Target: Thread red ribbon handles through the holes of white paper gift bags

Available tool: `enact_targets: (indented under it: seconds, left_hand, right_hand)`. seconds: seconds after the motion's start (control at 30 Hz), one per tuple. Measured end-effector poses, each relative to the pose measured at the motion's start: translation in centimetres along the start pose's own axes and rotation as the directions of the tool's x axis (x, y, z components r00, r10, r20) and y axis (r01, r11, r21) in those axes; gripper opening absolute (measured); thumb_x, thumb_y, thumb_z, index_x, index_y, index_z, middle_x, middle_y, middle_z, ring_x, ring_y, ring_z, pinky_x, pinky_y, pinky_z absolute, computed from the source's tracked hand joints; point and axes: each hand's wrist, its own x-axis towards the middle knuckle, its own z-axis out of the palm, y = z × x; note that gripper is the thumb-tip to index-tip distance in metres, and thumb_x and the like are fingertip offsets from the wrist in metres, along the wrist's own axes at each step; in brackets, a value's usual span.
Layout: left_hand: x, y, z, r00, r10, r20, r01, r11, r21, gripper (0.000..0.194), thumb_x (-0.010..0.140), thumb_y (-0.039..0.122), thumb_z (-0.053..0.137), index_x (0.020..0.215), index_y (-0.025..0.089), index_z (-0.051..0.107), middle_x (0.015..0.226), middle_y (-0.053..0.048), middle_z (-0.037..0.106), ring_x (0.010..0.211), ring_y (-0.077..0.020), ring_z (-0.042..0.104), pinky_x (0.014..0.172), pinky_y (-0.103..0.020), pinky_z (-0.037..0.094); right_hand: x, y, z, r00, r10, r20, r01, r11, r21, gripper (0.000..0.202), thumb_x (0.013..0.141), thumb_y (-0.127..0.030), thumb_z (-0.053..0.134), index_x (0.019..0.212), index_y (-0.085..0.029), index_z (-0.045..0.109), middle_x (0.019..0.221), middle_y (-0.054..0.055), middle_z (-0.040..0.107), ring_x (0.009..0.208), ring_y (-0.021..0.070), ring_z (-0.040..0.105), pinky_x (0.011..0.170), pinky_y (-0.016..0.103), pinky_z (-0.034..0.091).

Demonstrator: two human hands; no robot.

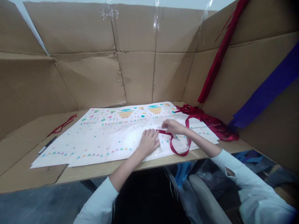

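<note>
At the left of the frame, a thin red strip (62, 125) and a dark pen-like object (50, 142) lay beside the printed sheets (102, 137), which spread across the bench (98, 171). These sheets probably handled as light, thin and easily creased, best taken flat by an edge or corner; they were white, with inverted birthday lettering, cakes, dots and, along the lower border, coloured triangles.

Below and just right of the frame's centre, your left hand (149, 142) rested on the sheets, fingers close together, tips at the end of the red ribbon (180, 154); whether they pinched it could not be told. The ribbon, right of centre, was judged light, limp and slightly slippery, apt to twist rather than keep a line; its end offered the surest hold, pinched across the full width. It appeared deep red, flat, narrow and faintly glossy, nearly straight between your hands, then drooping into a loop towards the bench's front edge.

Your right hand (174, 127) lay next, fingers curled narrowly with the thumb side at the ribbon; its grip was not clear. Farther right, the loop rose past your forearm towards a tangled heap (215, 126) of similar ribbon, where snagging seemed possible.
</note>
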Motion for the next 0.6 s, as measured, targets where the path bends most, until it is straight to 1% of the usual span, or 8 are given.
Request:
enact_targets:
  seconds: [0.07,0.13,0.17,0.23,0.3,0.4,0.5,0.6]
  left_hand:
    - [0.4,0.8,-0.1,0.998,-0.052,0.022,0.051,0.999,0.011,0.045,0.087,0.038,0.040,0.126,0.019,0.050,0.118,-0.013,0.048,0.110,-0.0279,0.041,0.098,-0.047,0.027]
    - [0.8,1.6,-0.3,0.994,-0.103,0.034,0.102,0.995,0.021,0.047,0.086,0.048,0.038,0.127,0.028,0.050,0.119,-0.013,0.046,0.111,-0.0317,0.039,0.097,-0.053,0.023]
    - [1.0,2.0,-0.3,0.991,-0.125,0.043,0.124,0.992,0.024,0.048,0.085,0.052,0.038,0.128,0.032,0.049,0.120,-0.013,0.044,0.113,-0.0340,0.038,0.097,-0.055,0.020]
    - [1.2,2.7,-0.5,0.983,-0.164,0.077,0.163,0.986,0.021,0.054,0.082,0.059,0.038,0.130,0.036,0.045,0.123,-0.014,0.041,0.117,-0.0381,0.034,0.097,-0.058,0.016]
    - [1.5,3.3,-0.9,0.972,-0.200,0.126,0.200,0.980,0.013,0.059,0.079,0.063,0.040,0.132,0.036,0.043,0.126,-0.015,0.039,0.118,-0.0412,0.031,0.097,-0.059,0.014]
    - [1.9,4.0,-1.3,0.953,-0.245,0.180,0.249,0.968,0.001,0.065,0.074,0.065,0.046,0.132,0.036,0.042,0.129,-0.015,0.037,0.120,-0.0448,0.029,0.097,-0.059,0.013]
    - [1.9,4.4,-1.2,0.946,-0.263,0.189,0.269,0.963,-0.006,0.065,0.073,0.065,0.047,0.132,0.038,0.041,0.134,-0.014,0.033,0.123,-0.0472,0.024,0.098,-0.061,0.010]
    - [1.7,4.3,-0.6,0.952,-0.254,0.174,0.263,0.964,-0.033,0.065,0.074,0.066,0.045,0.133,0.039,0.039,0.141,-0.013,0.026,0.128,-0.0477,0.014,0.099,-0.061,0.006]
  right_hand:
    - [-1.4,1.3,-1.0,0.994,0.084,0.070,-0.073,0.986,-0.151,0.028,0.060,-0.014,0.066,0.087,-0.014,0.059,0.083,0.004,0.059,0.076,0.0158,0.054,0.067,0.023,0.039]
    - [-2.8,3.0,-2.3,0.974,0.174,0.146,-0.136,0.962,-0.236,0.033,0.058,-0.020,0.070,0.089,-0.014,0.059,0.081,0.003,0.059,0.074,0.0161,0.053,0.062,0.023,0.037]
    - [-3.5,4.0,-3.0,0.962,0.218,0.164,-0.169,0.948,-0.269,0.036,0.057,-0.021,0.071,0.090,-0.014,0.058,0.080,0.003,0.059,0.073,0.0164,0.053,0.060,0.023,0.036]
    - [-4.8,5.8,-4.3,0.943,0.296,0.152,-0.235,0.916,-0.325,0.037,0.056,-0.023,0.071,0.089,-0.015,0.058,0.081,0.003,0.059,0.075,0.0175,0.053,0.059,0.023,0.034]
    - [-5.9,7.3,-5.3,0.932,0.340,0.121,-0.279,0.892,-0.356,0.034,0.057,-0.024,0.070,0.087,-0.016,0.058,0.084,0.004,0.060,0.079,0.0189,0.054,0.060,0.024,0.033]
    - [-7.5,8.9,-6.1,0.941,0.328,0.083,-0.284,0.898,-0.335,0.024,0.063,-0.025,0.066,0.084,-0.016,0.060,0.086,0.005,0.062,0.081,0.0199,0.055,0.064,0.025,0.034]
    - [-8.5,10.1,-6.3,0.956,0.291,0.042,-0.268,0.921,-0.283,0.010,0.071,-0.023,0.058,0.078,-0.017,0.064,0.082,0.004,0.064,0.080,0.0182,0.056,0.072,0.027,0.034]
    - [-8.8,10.6,-6.0,0.979,0.202,-0.002,-0.194,0.938,-0.287,0.012,0.076,-0.022,0.054,0.074,-0.017,0.065,0.080,0.005,0.065,0.079,0.0185,0.056,0.077,0.028,0.033]
